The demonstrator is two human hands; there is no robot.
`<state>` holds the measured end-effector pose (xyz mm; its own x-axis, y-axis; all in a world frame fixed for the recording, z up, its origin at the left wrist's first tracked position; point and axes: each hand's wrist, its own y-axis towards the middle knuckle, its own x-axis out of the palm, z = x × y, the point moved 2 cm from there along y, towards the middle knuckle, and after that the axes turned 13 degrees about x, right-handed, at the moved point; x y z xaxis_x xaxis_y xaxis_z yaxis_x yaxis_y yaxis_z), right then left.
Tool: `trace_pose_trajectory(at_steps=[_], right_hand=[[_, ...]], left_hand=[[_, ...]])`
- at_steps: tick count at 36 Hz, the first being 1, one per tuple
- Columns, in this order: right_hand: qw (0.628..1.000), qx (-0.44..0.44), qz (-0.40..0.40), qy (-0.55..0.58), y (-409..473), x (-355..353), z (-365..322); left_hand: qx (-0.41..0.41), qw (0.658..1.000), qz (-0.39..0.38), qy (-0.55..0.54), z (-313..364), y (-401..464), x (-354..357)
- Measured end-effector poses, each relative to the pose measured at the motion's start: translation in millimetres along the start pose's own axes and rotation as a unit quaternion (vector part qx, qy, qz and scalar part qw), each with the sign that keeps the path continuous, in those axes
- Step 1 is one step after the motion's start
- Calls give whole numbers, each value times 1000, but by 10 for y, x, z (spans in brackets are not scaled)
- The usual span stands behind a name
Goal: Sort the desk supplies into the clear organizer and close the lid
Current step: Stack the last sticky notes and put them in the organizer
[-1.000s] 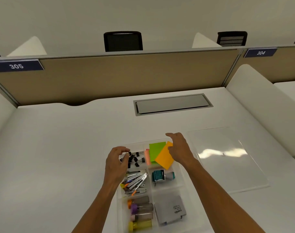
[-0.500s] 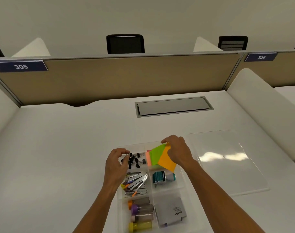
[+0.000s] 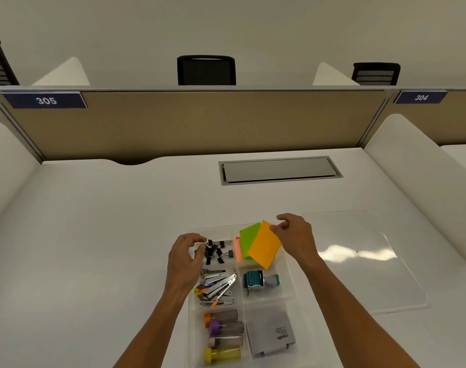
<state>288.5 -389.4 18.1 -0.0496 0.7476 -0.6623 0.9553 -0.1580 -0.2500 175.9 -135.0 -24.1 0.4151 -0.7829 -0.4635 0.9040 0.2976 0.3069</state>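
Observation:
The clear organizer (image 3: 287, 293) sits on the white desk in front of me. My left hand (image 3: 184, 258) curls over its far-left compartment of black binder clips (image 3: 217, 252), thumb and forefinger next to one clip; a grip is unclear. My right hand (image 3: 297, 235) pinches the top corner of the orange sticky notes (image 3: 265, 245), which lie tilted over green notes (image 3: 249, 236) and pink notes (image 3: 237, 249) in the far-right compartment. The clear lid (image 3: 359, 261) lies flat on the desk to the right.
Other compartments hold metal staple removers (image 3: 218, 286), a teal roller stamp (image 3: 259, 280), tubes with coloured caps (image 3: 223, 338) and a grey box (image 3: 270, 332). A grey cable hatch (image 3: 278, 170) is set into the desk farther back. A tan partition (image 3: 189, 123) closes the far edge.
My right hand has slid right, from lying over the sticky notes to pinching the orange pad's corner, and the pads have fanned out. My left hand has stayed at the binder clips.

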Motion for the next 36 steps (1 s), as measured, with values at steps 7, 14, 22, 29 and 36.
trace_pose_trajectory(at_steps=[7, 14, 22, 29, 36], right_hand=[[995, 43, -27, 81, 2, -63, 51], [979, 95, -78, 164, -66, -94, 65], [963, 128, -124, 202, -127, -99, 22], [961, 147, -120, 199, -152, -74, 19], [963, 149, -120, 193, -128, -92, 51]], left_hand=[[0, 1000, -2, -3, 41, -18, 26], [11, 1000, -14, -18, 121, 13, 49], [25, 998, -45, -30, 273, 61, 167], [44, 974, -216, 49, 373, 202, 494], [2, 969, -248, -1, 502, 265, 653]])
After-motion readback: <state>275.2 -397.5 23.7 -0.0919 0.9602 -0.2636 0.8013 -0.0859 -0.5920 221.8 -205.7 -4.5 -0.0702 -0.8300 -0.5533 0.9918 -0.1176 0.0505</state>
